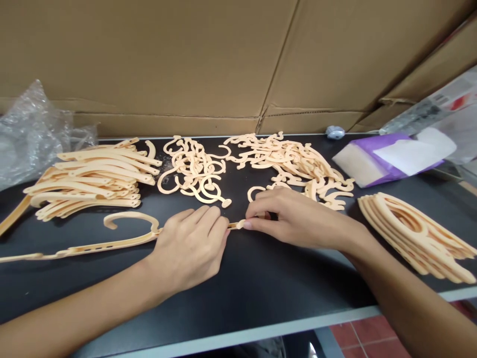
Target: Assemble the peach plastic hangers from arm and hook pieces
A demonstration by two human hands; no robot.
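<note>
A peach plastic hanger with its hook attached lies flat on the black table. My left hand rests palm down over the hanger's middle, fingers curled onto it. My right hand pinches a small peach piece at the hanger's right end, fingertips pressed together. The two hands nearly touch.
A stack of hanger arms lies at the left. Two piles of loose hooks sit behind the hands. Finished stacked pieces lie at the right. A purple-and-white pack, clear plastic bag and cardboard wall border the table.
</note>
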